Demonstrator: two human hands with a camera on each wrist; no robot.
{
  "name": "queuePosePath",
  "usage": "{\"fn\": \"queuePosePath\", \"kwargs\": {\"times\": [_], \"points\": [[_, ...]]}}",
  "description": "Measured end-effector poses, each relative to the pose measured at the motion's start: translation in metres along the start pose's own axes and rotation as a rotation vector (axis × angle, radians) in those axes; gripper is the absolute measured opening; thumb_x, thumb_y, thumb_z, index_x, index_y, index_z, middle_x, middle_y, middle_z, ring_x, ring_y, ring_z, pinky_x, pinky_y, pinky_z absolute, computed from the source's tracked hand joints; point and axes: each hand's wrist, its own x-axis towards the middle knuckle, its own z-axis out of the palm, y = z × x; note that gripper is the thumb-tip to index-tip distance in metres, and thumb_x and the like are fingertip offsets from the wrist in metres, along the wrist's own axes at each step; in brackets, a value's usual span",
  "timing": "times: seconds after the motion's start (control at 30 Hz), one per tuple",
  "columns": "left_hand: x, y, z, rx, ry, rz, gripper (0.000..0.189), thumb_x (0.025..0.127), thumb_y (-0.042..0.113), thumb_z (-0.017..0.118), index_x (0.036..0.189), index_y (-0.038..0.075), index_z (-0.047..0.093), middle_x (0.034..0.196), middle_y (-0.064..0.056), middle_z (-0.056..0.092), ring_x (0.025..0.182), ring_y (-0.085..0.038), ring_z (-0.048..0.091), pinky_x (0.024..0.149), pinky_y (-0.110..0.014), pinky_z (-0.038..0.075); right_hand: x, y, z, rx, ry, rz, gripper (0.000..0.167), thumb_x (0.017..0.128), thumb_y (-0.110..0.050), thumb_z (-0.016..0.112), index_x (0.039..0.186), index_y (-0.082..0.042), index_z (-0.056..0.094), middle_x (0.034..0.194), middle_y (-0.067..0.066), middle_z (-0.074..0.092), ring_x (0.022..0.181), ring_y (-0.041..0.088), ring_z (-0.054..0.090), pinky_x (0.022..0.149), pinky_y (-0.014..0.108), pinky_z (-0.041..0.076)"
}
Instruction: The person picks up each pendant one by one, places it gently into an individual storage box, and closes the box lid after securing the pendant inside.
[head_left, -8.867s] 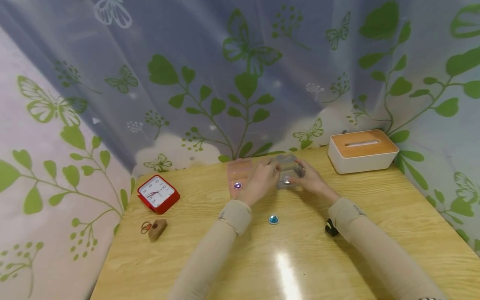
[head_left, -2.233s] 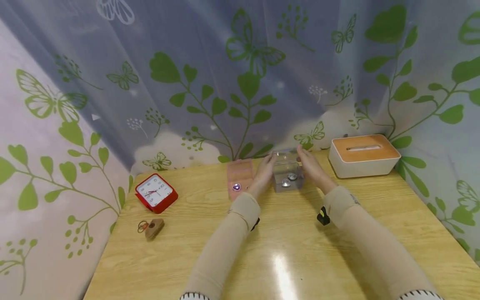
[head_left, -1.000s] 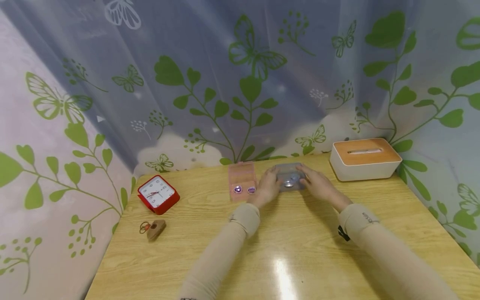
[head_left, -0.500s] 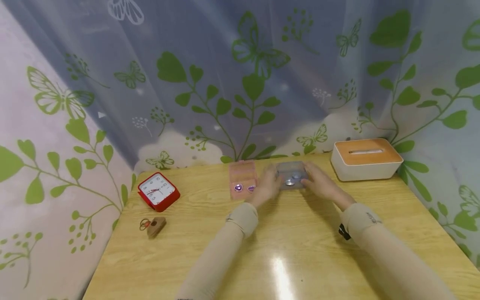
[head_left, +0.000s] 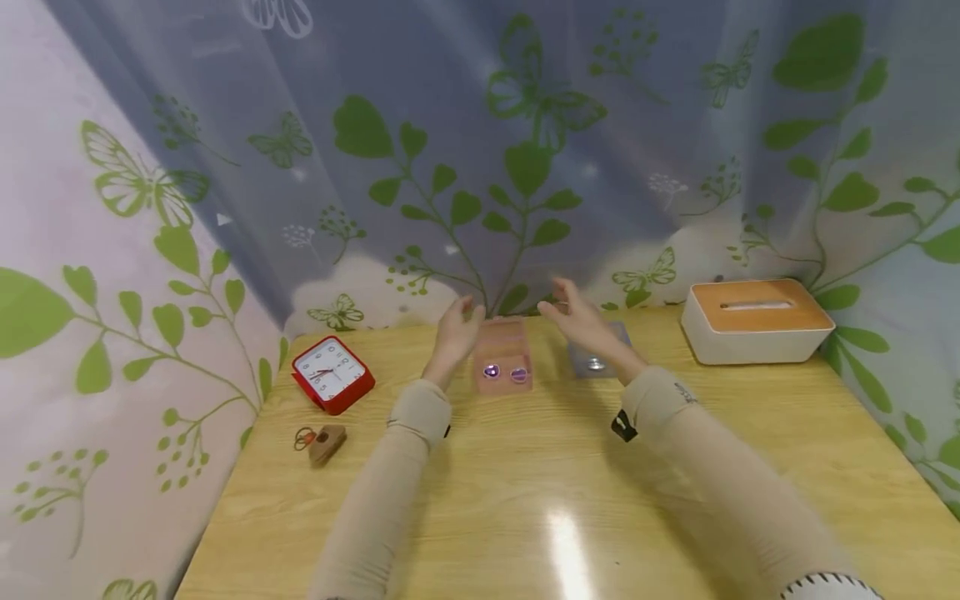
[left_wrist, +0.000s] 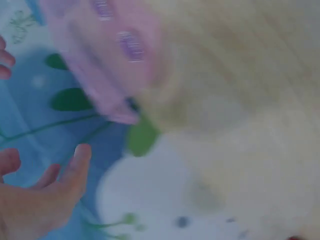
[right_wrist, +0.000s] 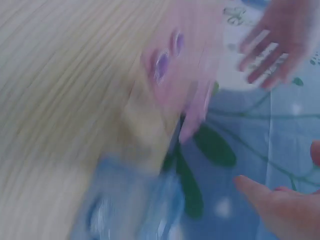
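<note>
A pink see-through box (head_left: 502, 334) stands at the back of the table with its lid raised. Inside it lie a round purple gem (head_left: 491, 371) and a second purple gem (head_left: 518, 375). My left hand (head_left: 452, 335) hovers just left of this box, fingers loosely bent, holding nothing. My right hand (head_left: 588, 327) is in the air between the pink box and a clear bluish box (head_left: 621, 335), partly covering the latter; it too holds nothing. A silvery gem (head_left: 595, 363) shows in the clear box. Whether that box's lid is down cannot be told. Both wrist views are blurred.
A red square clock (head_left: 332, 375) stands at the left. In front of it lies a brown key case (head_left: 327, 444) with rings. A white tissue box (head_left: 757, 333) with a wooden top stands at the back right. A patterned curtain (head_left: 465, 167) hangs behind the table.
The blue heart gem on the table 8.9 s ago is gone from there. The clear box's lid stood raised 2.2 s ago. Both hands have since left that box and moved left to the pink one.
</note>
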Motion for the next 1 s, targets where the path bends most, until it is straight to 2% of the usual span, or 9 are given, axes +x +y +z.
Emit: {"fn": "queuePosePath", "kwargs": {"times": [0.07,0.2,0.3,0.37,0.57,0.77,1.0], "points": [[0.002,-0.014,0.0,-0.004,0.012,-0.067,0.057,0.111,0.032,0.049,0.155,-0.004,0.043,0.158,-0.026,0.05,0.148,-0.043,0.048,0.126,-0.053,0.041,0.006,-0.001,0.013,0.035,-0.026,0.048,0.075,0.114,-0.041,0.043,0.168,-0.004,0.007,0.171,0.031,0.021,0.158,0.048,0.028,0.129,0.064,0.03],[0.004,-0.037,0.003,-0.068,-0.033,-0.214,0.06,0.111,0.035,0.047,0.154,-0.007,0.045,0.151,-0.029,0.056,0.135,-0.041,0.059,0.118,-0.049,0.051,0.016,0.005,0.035,0.071,-0.063,0.16,0.079,0.113,-0.047,0.038,0.167,0.0,0.005,0.172,0.031,0.015,0.16,0.048,0.022,0.131,0.064,0.025],[0.005,-0.045,0.005,-0.171,-0.069,-0.292,0.06,0.112,0.036,0.046,0.154,-0.007,0.044,0.149,-0.027,0.057,0.127,-0.039,0.063,0.111,-0.046,0.056,0.021,0.011,0.046,0.102,-0.069,0.235,0.081,0.112,-0.052,0.036,0.167,0.0,0.007,0.174,0.029,0.013,0.161,0.048,0.02,0.132,0.063,0.022],[0.006,-0.046,0.004,-0.225,-0.078,-0.311,0.058,0.112,0.033,0.047,0.154,-0.007,0.045,0.148,-0.028,0.058,0.127,-0.039,0.064,0.109,-0.044,0.058,0.025,0.014,0.051,0.132,-0.064,0.259,0.081,0.113,-0.053,0.035,0.167,0.0,0.008,0.173,0.029,0.016,0.16,0.047,0.023,0.133,0.062,0.022],[0.006,-0.041,0.003,-0.272,-0.091,-0.294,0.056,0.113,0.033,0.047,0.154,-0.005,0.045,0.147,-0.026,0.059,0.131,-0.04,0.063,0.111,-0.045,0.057,0.031,0.017,0.056,0.199,-0.047,0.238,0.077,0.114,-0.046,0.036,0.165,0.006,0.011,0.169,0.032,0.026,0.156,0.047,0.033,0.132,0.057,0.03],[0.005,-0.039,0.004,-0.285,-0.087,-0.244,0.058,0.112,0.033,0.05,0.16,0.001,0.04,0.148,-0.026,0.056,0.131,-0.043,0.059,0.109,-0.049,0.057,0.03,0.017,0.056,0.223,-0.025,0.218,0.073,0.114,-0.045,0.038,0.165,0.002,0.015,0.163,0.031,0.037,0.152,0.047,0.039,0.128,0.058,0.036],[0.001,-0.038,0.004,-0.338,-0.089,-0.22,0.063,0.111,0.027,0.054,0.164,0.004,0.03,0.152,-0.024,0.051,0.132,-0.044,0.057,0.111,-0.052,0.056,0.029,0.019,0.059,0.22,0.018,0.2,0.074,0.113,-0.044,0.04,0.167,0.0,0.013,0.167,0.032,0.032,0.151,0.047,0.041,0.127,0.056,0.038]]}}
